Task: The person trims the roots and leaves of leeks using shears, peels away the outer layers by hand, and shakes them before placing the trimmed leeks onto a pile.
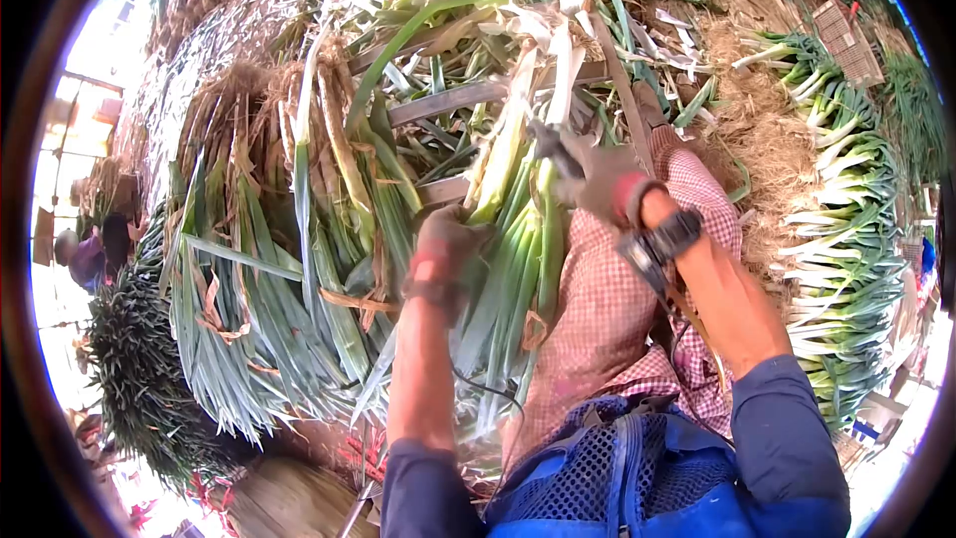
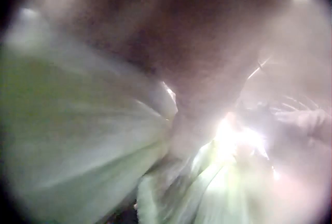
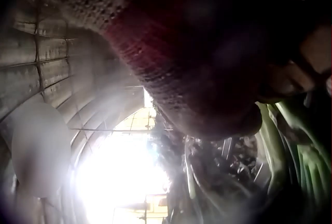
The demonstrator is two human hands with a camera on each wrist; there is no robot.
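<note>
Leek stalks (image 1: 523, 229) lie at the centre of the head view, pale ends toward the top and green leaves fanning down the frame beside your checked trousers (image 1: 637, 269). Your gloved left hand (image 1: 448, 244) has its fingers curled round the bunch at its left side. Your gloved right hand (image 1: 602, 179) is just to the right of the stalks, too blurred to tell whether its fingers are open or gripping.

Above and behind the bunch you have a frame of flat metal bars (image 1: 448, 105), with loose leaves (image 1: 448, 154) showing between them and strewn over the ground toward the top. A heap of leeks with brown roots (image 1: 269, 239) fills the left. At right, brown fibrous litter (image 1: 772, 169) covers the floor, bordered by a long row of pale-stemmed leeks (image 1: 846, 259); a crate (image 1: 846, 40) sits at upper right. Another person (image 1: 95, 254) shows at the left edge. Your right wrist view catches a curved, ribbed covering (image 3: 31, 68) at left and glaring daylight at lower centre-left.
</note>
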